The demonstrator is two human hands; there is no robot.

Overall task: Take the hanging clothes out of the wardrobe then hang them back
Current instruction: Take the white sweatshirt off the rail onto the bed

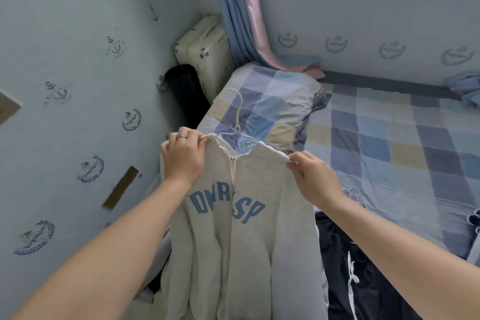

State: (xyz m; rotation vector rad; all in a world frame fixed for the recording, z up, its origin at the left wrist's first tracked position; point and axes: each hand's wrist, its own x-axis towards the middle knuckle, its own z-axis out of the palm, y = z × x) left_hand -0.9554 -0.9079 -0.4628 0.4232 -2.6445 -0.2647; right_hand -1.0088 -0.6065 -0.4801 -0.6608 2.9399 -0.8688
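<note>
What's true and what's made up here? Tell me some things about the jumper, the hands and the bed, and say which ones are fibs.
1. The left hand and right hand pinch the grey zip-up sweatshirt at its shoulders. True.
2. The letters on its front are red. False: they are blue.
3. A white hanger sticks up out of its neck. True.
4. The bed cover is plain white. False: it is checked in blues and beige.
5. The left hand wears a ring. True.
</note>
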